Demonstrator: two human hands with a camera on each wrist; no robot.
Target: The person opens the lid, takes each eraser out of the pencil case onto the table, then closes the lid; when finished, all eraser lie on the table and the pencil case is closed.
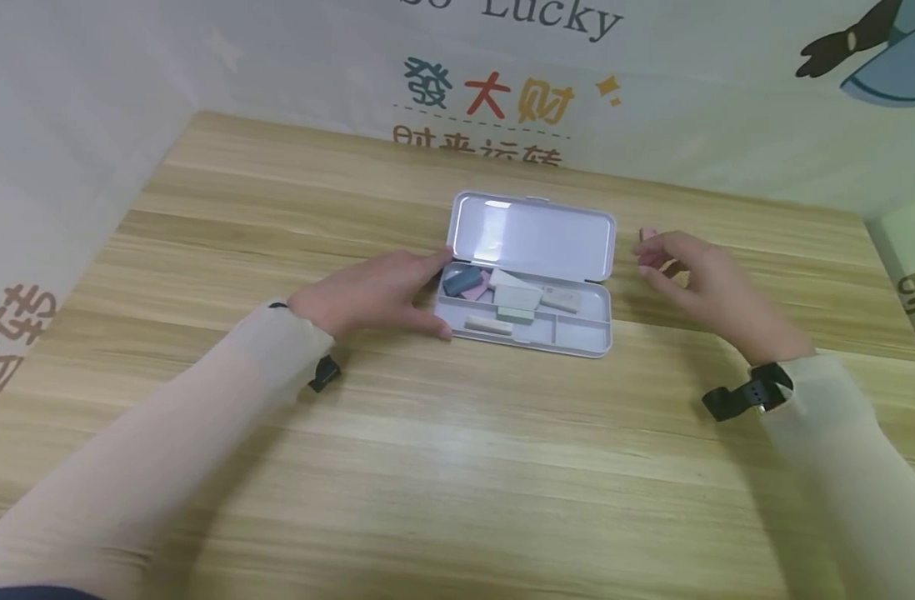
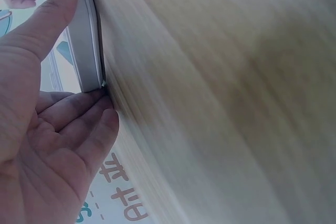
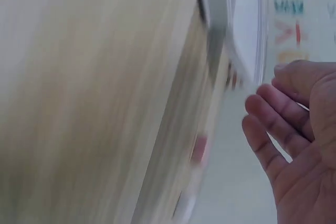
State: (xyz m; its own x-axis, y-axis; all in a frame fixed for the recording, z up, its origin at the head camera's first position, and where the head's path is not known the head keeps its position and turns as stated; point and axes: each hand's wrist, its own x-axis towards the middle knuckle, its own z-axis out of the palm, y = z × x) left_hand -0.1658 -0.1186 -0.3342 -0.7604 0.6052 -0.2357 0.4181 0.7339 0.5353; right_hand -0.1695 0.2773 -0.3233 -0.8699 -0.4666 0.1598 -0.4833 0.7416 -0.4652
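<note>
A pale lavender pencil case (image 1: 532, 233) stands on the table with its lid folded back. Small blocks that look like erasers fill its rear compartment: a dark blue one (image 1: 462, 282), a pale green one (image 1: 515, 314), a pink one and several whitish ones. One pale stick-shaped block (image 1: 489, 326) lies in the front compartment. My left hand (image 1: 378, 292) spans the case's left end, thumb at the front corner, fingers extended toward the hinge. To the right of the case, my right hand (image 1: 690, 271) hovers with loosely bent fingers and nothing between them, beside a pink block (image 1: 647, 233).
The wooden table (image 1: 442, 450) reaches back to printed white curtains (image 1: 292, 75) behind and on both sides. Low in the right wrist view, a blurred whitish thing (image 3: 185, 205) shows near the pink block. Dark straps (image 1: 750, 396) circle both wrists.
</note>
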